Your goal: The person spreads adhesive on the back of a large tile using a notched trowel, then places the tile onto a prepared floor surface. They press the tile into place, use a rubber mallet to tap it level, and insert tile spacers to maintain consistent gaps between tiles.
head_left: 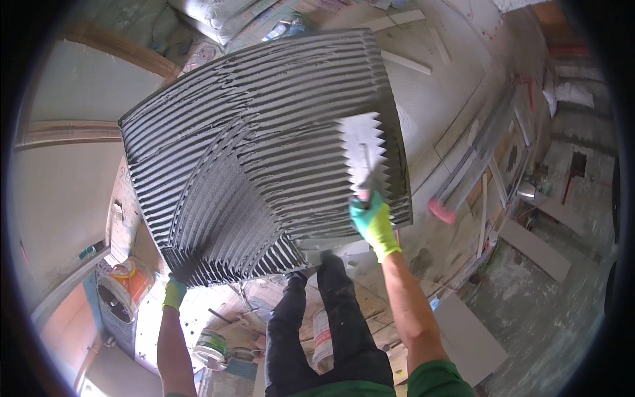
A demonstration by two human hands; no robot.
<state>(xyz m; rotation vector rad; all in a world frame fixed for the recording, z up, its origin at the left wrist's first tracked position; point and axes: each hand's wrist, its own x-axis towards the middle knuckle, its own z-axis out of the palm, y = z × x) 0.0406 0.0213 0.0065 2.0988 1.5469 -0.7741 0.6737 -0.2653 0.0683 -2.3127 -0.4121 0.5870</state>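
A large slab (311, 73), spread with dark grey ridged adhesive, fills the middle of the view. Its near-left area bears a curved, fan-shaped patch of finer ridges. In a yellow and green glove, my right hand (372, 225) is closed round the handle of a notched trowel (362, 145). The trowel's pale toothed blade lies over the right part of the slab, slightly blurred; whether it touches the adhesive I cannot tell. My left hand (174, 292), gloved alike, grips the slab's near-left corner, its fingertips partly hidden there.
Behind my left hand stands an orange and white bucket (126, 288). A green-banded tub (210, 347) and a white bucket (322, 337) are by my legs. A long rail with a pink end (441, 211) lies right of the slab. Pale boards (536, 248) lie on the right-hand floor.
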